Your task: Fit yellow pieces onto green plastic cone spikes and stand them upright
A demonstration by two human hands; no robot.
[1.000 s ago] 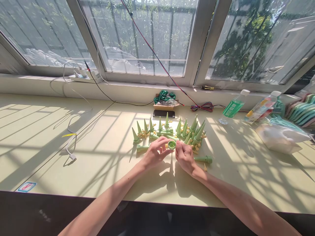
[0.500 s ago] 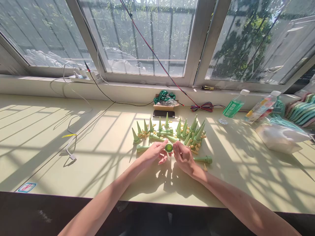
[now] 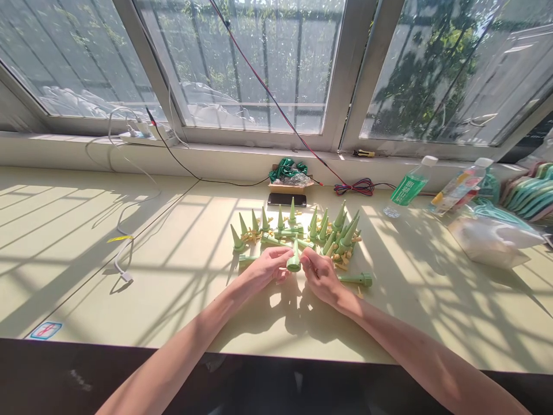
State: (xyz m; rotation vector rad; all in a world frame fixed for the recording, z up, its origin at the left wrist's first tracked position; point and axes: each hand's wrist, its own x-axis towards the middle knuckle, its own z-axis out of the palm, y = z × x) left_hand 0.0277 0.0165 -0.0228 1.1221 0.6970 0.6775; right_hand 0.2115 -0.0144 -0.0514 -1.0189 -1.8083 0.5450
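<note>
Above the pale yellow counter [image 3: 86, 276], near its front edge, a pale green, cone-shaped plastic piece [image 3: 294, 264] is held point up, its round base lower and nearer the camera. The left hand [image 3: 271, 266] has it in a light pinch at the left side, the other fingers loosely curled. The right hand [image 3: 322, 275] is mostly closed, thumb and index finger together at the piece's right side; I cannot tell whether it grips the piece, only touches it, or has something small between the fingertips.

With so slight a hold on a smooth, tapering shape, a sideways push from the right could turn the piece or make it slip out and drop. Just beyond, upright green plastic cones [image 3: 346, 245] stand close together, so a forward jerk of the knuckles could tip 1 and take neighbours with it. Small yellow plastic parts [image 3: 341, 266] lie loose among them and could scatter. By the right wrist, a green plastic tube with a wider, ribbed end [image 3: 360, 279] lies on its side; a brush from the forearm could set it rolling.

The inside of the base is turned out of view, and fingers cover both contact points. Another green tube [image 3: 247, 261] is partly hidden behind the left hand. Among the crowded cones, overlap and hard sunlight make an exact count unsafe.
</note>
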